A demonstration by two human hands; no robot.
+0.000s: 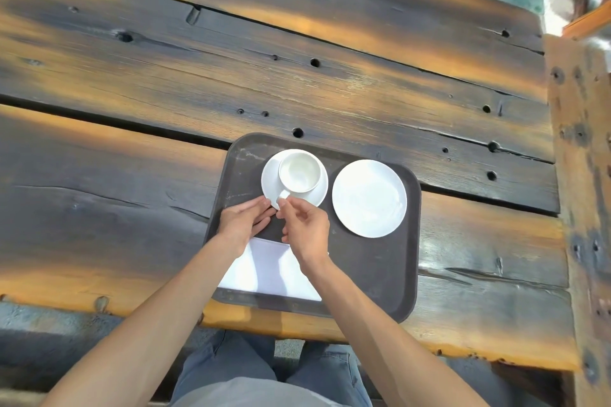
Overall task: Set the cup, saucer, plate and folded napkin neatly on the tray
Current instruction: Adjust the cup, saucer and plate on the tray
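A dark brown tray lies on the wooden table near its front edge. At the tray's far left an empty white cup stands on a white saucer, handle pointing toward me. My right hand pinches the cup's handle. My left hand touches the saucer's near rim with its fingertips. A white plate rests on the tray's far right. A folded white napkin sits flat at the tray's near left, partly under my forearms.
The table is of dark, weathered planks with gaps and holes. A wooden beam runs along the right side. My knees in grey trousers show below the table edge. Green ground lies beyond the far edge.
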